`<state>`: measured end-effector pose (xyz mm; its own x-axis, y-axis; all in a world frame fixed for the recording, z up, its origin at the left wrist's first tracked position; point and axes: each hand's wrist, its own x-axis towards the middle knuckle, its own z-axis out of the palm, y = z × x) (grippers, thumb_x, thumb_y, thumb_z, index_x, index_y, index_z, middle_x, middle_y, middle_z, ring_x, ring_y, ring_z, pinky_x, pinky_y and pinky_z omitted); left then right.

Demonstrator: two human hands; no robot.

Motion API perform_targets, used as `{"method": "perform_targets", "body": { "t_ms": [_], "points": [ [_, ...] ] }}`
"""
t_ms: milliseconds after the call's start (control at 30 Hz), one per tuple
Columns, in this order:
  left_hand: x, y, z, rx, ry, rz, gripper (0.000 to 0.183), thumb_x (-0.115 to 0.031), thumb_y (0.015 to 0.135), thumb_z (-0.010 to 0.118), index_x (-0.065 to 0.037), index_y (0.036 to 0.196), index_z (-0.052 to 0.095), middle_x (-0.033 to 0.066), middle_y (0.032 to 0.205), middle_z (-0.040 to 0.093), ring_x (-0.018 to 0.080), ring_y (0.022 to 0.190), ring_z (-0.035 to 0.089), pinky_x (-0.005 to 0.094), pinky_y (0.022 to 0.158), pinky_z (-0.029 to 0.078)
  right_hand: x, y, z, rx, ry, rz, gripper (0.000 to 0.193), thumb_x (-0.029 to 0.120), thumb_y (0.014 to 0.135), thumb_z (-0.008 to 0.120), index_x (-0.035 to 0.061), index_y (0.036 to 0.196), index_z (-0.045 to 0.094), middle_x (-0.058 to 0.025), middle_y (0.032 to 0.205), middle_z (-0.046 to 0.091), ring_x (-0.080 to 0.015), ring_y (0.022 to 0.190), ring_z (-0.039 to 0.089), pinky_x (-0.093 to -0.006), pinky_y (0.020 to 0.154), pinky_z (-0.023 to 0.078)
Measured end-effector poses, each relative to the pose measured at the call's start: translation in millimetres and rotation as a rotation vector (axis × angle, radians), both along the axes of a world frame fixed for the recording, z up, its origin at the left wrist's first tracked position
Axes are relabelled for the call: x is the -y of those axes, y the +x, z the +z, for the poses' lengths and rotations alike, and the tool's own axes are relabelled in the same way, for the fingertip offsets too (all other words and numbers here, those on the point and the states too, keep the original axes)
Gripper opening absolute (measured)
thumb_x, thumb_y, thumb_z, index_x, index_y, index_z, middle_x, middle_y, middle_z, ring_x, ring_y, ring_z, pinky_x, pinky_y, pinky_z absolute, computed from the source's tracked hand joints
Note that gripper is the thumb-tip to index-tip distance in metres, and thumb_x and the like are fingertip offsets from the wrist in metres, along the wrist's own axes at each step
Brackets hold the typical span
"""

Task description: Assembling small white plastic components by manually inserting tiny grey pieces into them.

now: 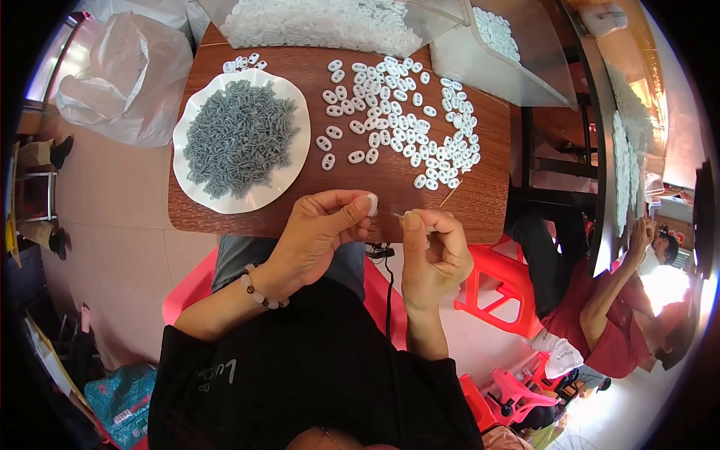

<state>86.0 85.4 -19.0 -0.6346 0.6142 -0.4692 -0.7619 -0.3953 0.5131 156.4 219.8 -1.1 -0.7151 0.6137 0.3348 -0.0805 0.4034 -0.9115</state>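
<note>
Over the table's near edge, my left hand (319, 232) pinches a small white plastic piece (372, 204) between thumb and fingers. It looks like the white ovals with two holes (409, 127) spread across the table, though my fingers cover part of it. To its right, my right hand (435, 259) is closed in a pinch on a small thin grey piece (398, 216), whose tip points toward my left hand. The two held pieces are apart. Many similar-looking short grey pieces (240, 139) fill a white scalloped plate (300, 112) on the left.
Clear plastic bins (517, 82) of white pieces stand at the table's far side. A thin wooden stick (451, 192) lies near the right edge. A plastic bag (127, 82) is at the left. Another person (607, 315) sits at the right, near red stools (499, 289).
</note>
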Motion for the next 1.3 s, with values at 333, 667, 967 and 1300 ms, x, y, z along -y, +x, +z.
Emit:
{"method": "perform_targets", "body": {
  "t_ms": [333, 667, 967, 1300],
  "points": [
    [-2, 1, 0, 0.100, 0.131, -0.136, 0.022, -0.020, 0.093, 0.063, -0.002, 0.106, 0.067, 0.0005, 0.088, 0.065, 0.0073, 0.078, 0.059, 0.0213, 0.071, 0.050, 4, 4, 9, 0.085, -0.080, 0.078, 0.007, -0.006, 0.084, 0.067, -0.0008, 0.089, 0.064, 0.0018, 0.077, 0.059, -0.0018, 0.067, 0.049, -0.0155, 0.061, 0.039],
    [-1, 3, 2, 0.018, 0.027, -0.073, 0.020, -0.016, 0.091, 0.066, -0.002, 0.105, 0.068, 0.0023, 0.089, 0.068, 0.0081, 0.077, 0.061, 0.0226, 0.072, 0.051, 4, -1, 3, 0.047, 0.122, 0.026, 0.013, -0.003, 0.076, 0.075, 0.0025, 0.084, 0.066, -0.0031, 0.070, 0.061, -0.0087, 0.056, 0.050, -0.0212, 0.050, 0.038],
    [-1, 5, 2, -0.155, 0.006, -0.022, 0.018, -0.011, 0.090, 0.067, 0.000, 0.104, 0.068, 0.0040, 0.088, 0.068, 0.0094, 0.077, 0.061, 0.0230, 0.070, 0.050, 8, 3, 2, 0.178, 0.023, 0.062, 0.005, -0.003, 0.086, 0.067, -0.0005, 0.090, 0.064, -0.0015, 0.078, 0.062, -0.0059, 0.067, 0.055, -0.0185, 0.061, 0.042],
    [4, -1, -1, -0.080, -0.007, -0.117, 0.018, -0.013, 0.089, 0.068, -0.001, 0.103, 0.069, 0.0056, 0.094, 0.070, 0.0093, 0.077, 0.061, 0.0221, 0.069, 0.050, -10, 4, 3, 0.209, -0.792, 0.301, 0.010, 0.008, 0.091, 0.065, -0.0006, 0.093, 0.061, -0.0070, 0.084, 0.067, -0.0106, 0.070, 0.064, -0.0226, 0.063, 0.054]
  ]
}}
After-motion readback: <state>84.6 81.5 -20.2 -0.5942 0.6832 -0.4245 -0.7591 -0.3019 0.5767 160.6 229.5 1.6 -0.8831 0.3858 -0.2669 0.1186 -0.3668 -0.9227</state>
